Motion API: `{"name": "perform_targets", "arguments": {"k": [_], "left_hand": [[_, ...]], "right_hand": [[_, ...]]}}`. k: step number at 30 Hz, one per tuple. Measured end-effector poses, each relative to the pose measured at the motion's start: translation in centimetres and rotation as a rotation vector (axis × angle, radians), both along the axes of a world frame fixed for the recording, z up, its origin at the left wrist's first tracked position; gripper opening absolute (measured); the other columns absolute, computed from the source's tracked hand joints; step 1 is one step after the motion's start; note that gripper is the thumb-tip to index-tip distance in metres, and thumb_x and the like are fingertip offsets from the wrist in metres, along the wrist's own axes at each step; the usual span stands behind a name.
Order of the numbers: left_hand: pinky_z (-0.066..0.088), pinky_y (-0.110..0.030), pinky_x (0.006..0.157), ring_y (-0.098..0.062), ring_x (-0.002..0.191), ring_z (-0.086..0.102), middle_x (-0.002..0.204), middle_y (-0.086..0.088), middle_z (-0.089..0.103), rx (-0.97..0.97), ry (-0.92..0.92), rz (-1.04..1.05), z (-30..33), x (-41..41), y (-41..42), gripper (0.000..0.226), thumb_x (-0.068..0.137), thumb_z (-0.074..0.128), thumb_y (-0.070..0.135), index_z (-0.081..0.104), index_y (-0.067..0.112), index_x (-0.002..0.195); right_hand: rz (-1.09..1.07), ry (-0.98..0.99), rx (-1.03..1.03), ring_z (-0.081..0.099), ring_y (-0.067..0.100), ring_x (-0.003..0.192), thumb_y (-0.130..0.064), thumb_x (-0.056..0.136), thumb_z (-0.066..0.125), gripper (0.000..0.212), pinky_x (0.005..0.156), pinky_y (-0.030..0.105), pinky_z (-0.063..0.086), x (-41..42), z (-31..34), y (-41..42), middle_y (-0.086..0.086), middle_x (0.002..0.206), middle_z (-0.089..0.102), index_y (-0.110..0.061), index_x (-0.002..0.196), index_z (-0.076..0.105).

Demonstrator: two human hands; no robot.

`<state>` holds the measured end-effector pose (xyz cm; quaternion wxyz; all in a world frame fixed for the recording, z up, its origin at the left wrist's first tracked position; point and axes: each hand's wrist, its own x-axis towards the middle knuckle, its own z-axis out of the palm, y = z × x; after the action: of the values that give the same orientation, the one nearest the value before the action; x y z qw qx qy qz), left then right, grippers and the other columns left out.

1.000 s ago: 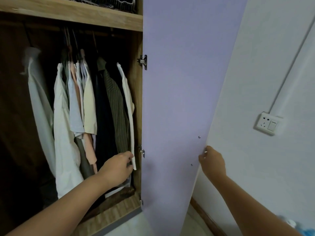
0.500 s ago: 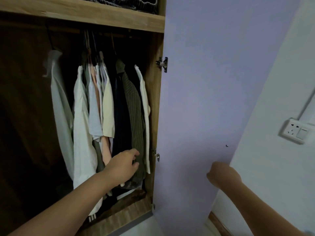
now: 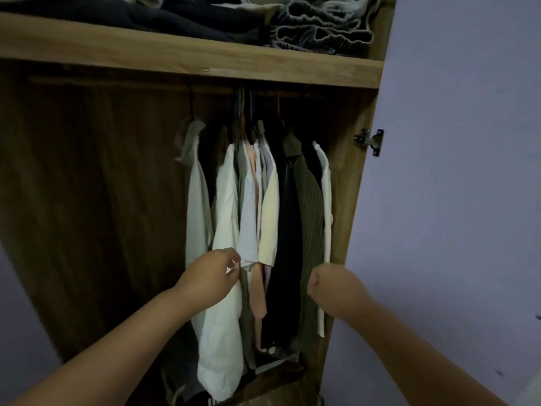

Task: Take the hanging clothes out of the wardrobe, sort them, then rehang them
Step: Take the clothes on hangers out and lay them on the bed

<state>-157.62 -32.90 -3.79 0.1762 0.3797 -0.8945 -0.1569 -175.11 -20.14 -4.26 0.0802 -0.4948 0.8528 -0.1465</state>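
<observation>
A: Head view. Where are the clothes (image 3: 257, 218) relative to the hands?

B: They hang from the rail (image 3: 164, 85) in the right half of the wardrobe (image 3: 87, 200), bunched together. The left hand (image 3: 209, 278) is up against them at sleeve height. Its fingers (image 3: 234, 263) are curled, and the thumb and forefinger meet at the hem of a pale sleeve (image 3: 248, 253); they look to pinch it, though the blur makes the contact hard to confirm.

A: And the right hand (image 3: 330, 285)?

B: It is in front of the striped shirt (image 3: 310, 215) and the white one (image 3: 326, 200) at the far right of the row. Its fingers are curled inward in a loose fist. Whether any cloth is caught inside I cannot tell; the back of the hand hides the fingertips.

A: What else is around?

B: A wooden shelf (image 3: 190, 58) runs above the rail, with folded dark clothes (image 3: 164, 19) and a knitted piece (image 3: 319, 33) piled on it. The lilac door (image 3: 468, 186) stands open on the right, held by a metal hinge (image 3: 369, 141). One white shirt (image 3: 197, 200) hangs a little apart to the left of the bunch.

A: Anything in the way?

B: The garments crowd one another, so the dark ones (image 3: 288, 230) in the middle are mostly hidden by their neighbours. More clothes lie on the wardrobe floor (image 3: 278, 373) beneath.
</observation>
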Motion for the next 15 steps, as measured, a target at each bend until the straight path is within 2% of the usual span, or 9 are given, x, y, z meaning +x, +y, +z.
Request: {"name": "perform_targets", "arguments": {"k": [4, 8, 12, 15], "left_hand": [[0.047, -0.024, 0.086, -0.015, 0.101, 0.058, 0.118, -0.001, 0.061, -0.029, 0.055, 0.078, 1.5, 1.9, -2.8, 0.031, 0.095, 0.048, 0.021, 0.055, 0.016, 0.125], [0.047, -0.024, 0.086, -0.015, 0.102, 0.058, 0.116, -0.001, 0.062, -0.048, 0.143, 0.137, 3.1, 3.0, -5.4, 0.030, 0.095, 0.047, 0.020, 0.057, 0.015, 0.123], [0.048, -0.023, 0.081, -0.011, 0.094, 0.058, 0.112, 0.001, 0.062, -0.021, 0.245, 0.191, 4.5, 3.2, -8.3, 0.030, 0.094, 0.048, 0.020, 0.055, 0.018, 0.123], [0.049, -0.022, 0.077, -0.009, 0.089, 0.059, 0.104, 0.005, 0.061, -0.019, 0.332, 0.225, 5.5, 3.1, -10.5, 0.035, 0.094, 0.049, 0.017, 0.049, 0.018, 0.129]], "right_hand": [[0.061, -0.057, -0.161, 0.060, 0.019, 0.078, -0.014, 0.094, 0.045, 0.021, 0.063, 0.026, 0.047, 2.8, 2.0, -4.3, 0.010, 0.092, 0.067, -0.007, 0.085, 0.062], [0.116, -0.200, -0.340, 0.059, 0.017, 0.080, -0.017, 0.094, 0.046, 0.021, 0.066, 0.023, 0.045, 5.2, 4.6, -8.3, 0.003, 0.088, 0.061, -0.009, 0.097, 0.066], [0.183, -0.295, -0.470, 0.052, 0.009, 0.065, -0.016, 0.093, 0.047, 0.019, 0.061, 0.022, 0.043, 6.6, 7.1, -12.1, -0.007, 0.068, 0.054, -0.016, 0.096, 0.065], [0.250, -0.387, -0.549, 0.051, 0.009, 0.064, -0.018, 0.095, 0.045, 0.023, 0.061, 0.023, 0.043, 7.0, 8.8, -15.6, -0.007, 0.072, 0.056, -0.016, 0.111, 0.061]]}}
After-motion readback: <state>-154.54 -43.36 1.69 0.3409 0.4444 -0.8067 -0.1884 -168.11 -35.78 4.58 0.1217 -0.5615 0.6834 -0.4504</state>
